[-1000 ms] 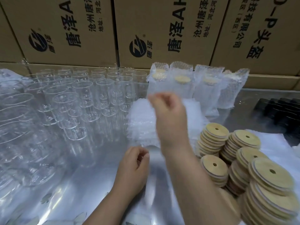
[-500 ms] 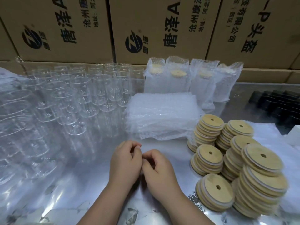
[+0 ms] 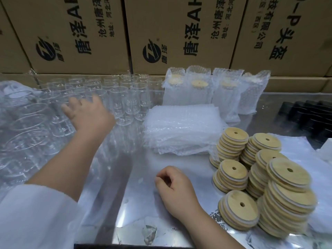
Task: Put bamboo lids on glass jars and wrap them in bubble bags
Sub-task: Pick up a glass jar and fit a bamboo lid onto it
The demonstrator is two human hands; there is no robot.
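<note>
cardboard cartons (image 3: 179, 33) line the back wall behind a reflective worktable (image 3: 140, 203). glass jars (image 3: 118, 97), empty and upright, crowd the left and rear of the table, packed rim to rim. four wrapped jars (image 3: 212, 94) stand at rear centre-right; a flat stack of bubble bags (image 3: 183, 130) lies in front of them. bamboo lids (image 3: 269, 186) sit in leaning stacks at right. left hand (image 3: 88, 114) reaches over the jars, fingers spread wide, holding nothing. right hand (image 3: 176, 187) rests on the table, loosely curled; whether it holds anything cannot be told. assessment: jars are rigid, smooth, breakable and closely packed; grip one around the body, lift straight up to avoid knocking neighbours.
</note>
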